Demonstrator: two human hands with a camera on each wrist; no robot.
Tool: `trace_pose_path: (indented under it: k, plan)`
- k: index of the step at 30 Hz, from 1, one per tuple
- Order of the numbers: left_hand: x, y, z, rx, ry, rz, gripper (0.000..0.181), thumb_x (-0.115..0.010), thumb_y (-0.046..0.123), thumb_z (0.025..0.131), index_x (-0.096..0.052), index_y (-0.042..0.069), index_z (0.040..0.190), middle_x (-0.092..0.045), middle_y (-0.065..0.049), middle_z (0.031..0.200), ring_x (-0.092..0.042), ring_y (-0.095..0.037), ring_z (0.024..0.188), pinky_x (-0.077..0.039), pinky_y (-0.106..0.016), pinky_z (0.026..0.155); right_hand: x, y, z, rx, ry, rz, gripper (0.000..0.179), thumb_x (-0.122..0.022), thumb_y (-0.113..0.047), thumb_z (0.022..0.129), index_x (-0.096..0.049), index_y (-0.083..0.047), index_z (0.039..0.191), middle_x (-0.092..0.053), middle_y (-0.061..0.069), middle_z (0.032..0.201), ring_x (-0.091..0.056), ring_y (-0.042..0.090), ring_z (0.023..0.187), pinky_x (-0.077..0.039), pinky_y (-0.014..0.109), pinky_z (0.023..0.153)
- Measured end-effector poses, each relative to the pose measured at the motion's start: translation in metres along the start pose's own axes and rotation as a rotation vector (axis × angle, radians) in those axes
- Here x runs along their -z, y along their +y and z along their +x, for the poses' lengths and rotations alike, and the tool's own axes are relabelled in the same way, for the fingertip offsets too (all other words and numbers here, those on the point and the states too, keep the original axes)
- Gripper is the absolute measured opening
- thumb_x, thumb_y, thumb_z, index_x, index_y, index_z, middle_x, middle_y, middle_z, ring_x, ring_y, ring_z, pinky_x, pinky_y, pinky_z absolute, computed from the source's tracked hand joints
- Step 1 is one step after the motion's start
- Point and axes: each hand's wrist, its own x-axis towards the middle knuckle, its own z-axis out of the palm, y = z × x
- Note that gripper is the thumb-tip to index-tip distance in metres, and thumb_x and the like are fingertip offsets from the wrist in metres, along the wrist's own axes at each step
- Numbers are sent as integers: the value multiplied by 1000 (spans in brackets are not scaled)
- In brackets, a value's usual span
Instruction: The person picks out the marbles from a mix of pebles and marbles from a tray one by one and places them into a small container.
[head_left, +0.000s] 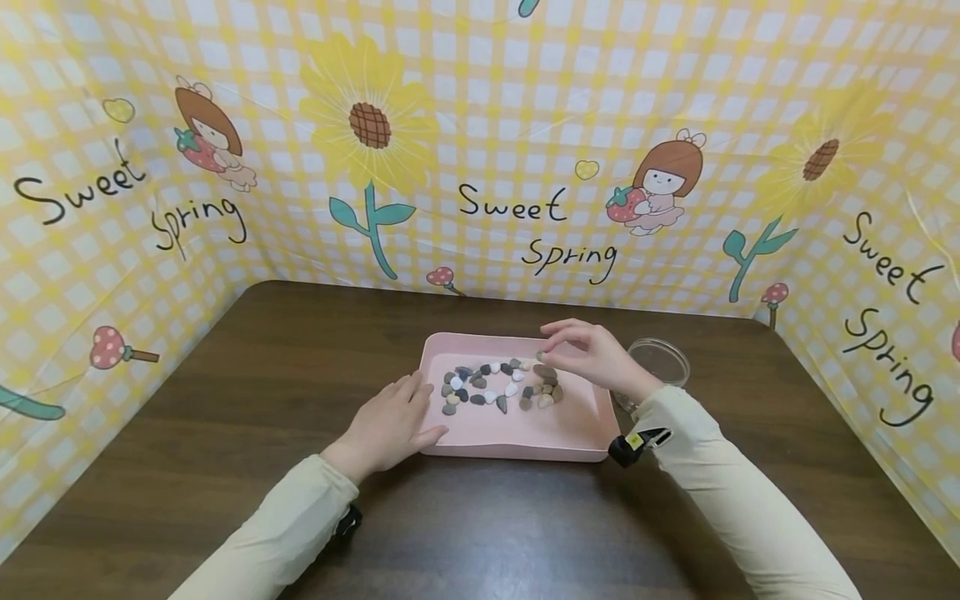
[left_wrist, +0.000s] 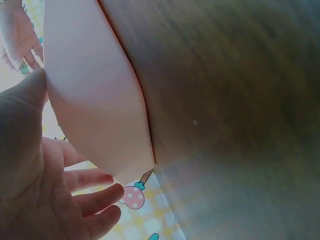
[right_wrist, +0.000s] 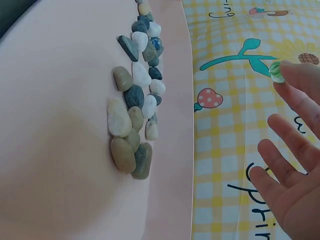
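A shallow pink tray [head_left: 517,452] lies on the table with several grey, white, tan and dark pebbles [head_left: 491,397] inside. They form a ring-like outline with clusters at its left and right ends. My left hand [head_left: 386,421] rests against the tray's left side, its fingers fairly straight along the edge and its thumb at the near corner. Above the tray's back right part, my right hand [head_left: 592,354] pinches a small clear-and-green glass marble [right_wrist: 276,73] between thumb and index finger. The other fingers of that hand are spread and hold nothing.
A clear round container [head_left: 658,360] stands just right of the tray, partly hidden behind my right wrist. The brown wooden table [head_left: 300,358] is bounded at the back and sides by yellow checked cloth [head_left: 510,100] with printed flowers and figures.
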Motion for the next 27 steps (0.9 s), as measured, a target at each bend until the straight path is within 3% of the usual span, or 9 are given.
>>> trace_pose_path:
  k: [10,27]
  plan:
    - [0,1,-1,-3,5,-1,70,-51,51,90,-46,-5,132,-40,-27,142,-44,-41,128,-38,-49,106,7,1,-10,-57,20,34,18,-68,-23,85,-70,-11,98,-55,11,131,-45,29,128,-32,46,111]
    - [0,1,0,4,2,-15,70,-51,50,90,-46,-4,132,-39,-28,142,-44,-42,127,-38,-49,105,24,5,-26,-72,53,39,19,-66,-21,87,-69,-6,99,-52,14,133,-46,32,128,-33,46,110]
